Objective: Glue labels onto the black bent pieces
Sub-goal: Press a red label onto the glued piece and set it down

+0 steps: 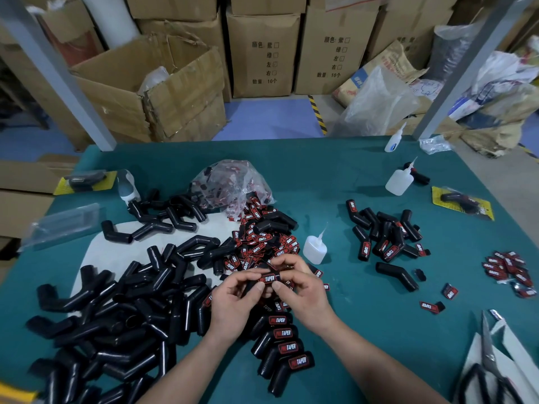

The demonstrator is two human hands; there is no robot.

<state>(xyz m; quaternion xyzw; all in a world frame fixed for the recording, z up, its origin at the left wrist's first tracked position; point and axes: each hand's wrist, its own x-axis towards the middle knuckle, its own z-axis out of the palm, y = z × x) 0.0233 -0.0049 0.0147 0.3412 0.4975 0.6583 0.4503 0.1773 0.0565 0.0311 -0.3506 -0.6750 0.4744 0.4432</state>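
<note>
Two hands are engaged: the left hand (236, 300) and the right hand (303, 290) are curled round one black bent piece (251, 288) over the middle of the table (379, 330), its label (269, 278) pinned under both thumbs. Labelled pieces (287, 346) are ranged toward the near edge; a glue bottle (314, 249) is stood just beyond the right hand.

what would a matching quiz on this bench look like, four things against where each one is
Things
1 scissors
2 label bag
3 bare pieces
4 held piece

Places
a pinched between left hand and right hand
b near right corner of the table
c heaped on the left side
d mid-table, behind the loose labels

Pairs: 1-b, 2-d, 3-c, 4-a
</note>
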